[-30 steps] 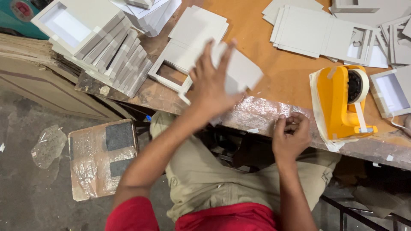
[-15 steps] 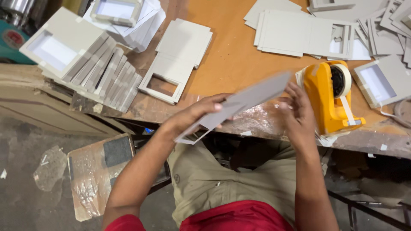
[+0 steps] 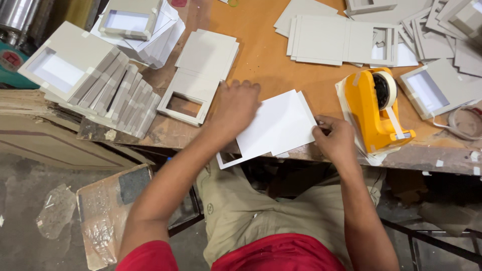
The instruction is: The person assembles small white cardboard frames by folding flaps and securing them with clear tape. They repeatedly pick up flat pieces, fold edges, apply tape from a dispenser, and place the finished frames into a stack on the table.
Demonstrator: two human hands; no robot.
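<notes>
A white folded cardboard piece with a window cutout [image 3: 278,125] lies flat on the orange table [image 3: 261,60] at its near edge. My left hand [image 3: 236,108] presses down on its left part, fingers spread. My right hand [image 3: 334,135] pinches its right edge between thumb and fingers. A yellow tape dispenser [image 3: 374,110] stands just right of my right hand.
A stack of grey window-cut cardboard blanks [image 3: 198,75] lies left of my hands. Finished grey box frames [image 3: 90,83] are piled at the far left. More flat blanks [image 3: 331,37] and open trays [image 3: 434,88] lie at the back and right.
The cardboard piece was held up in the air, tilted, between both hands. It has come down and now lies flat on the table with my left hand pressing on it.
</notes>
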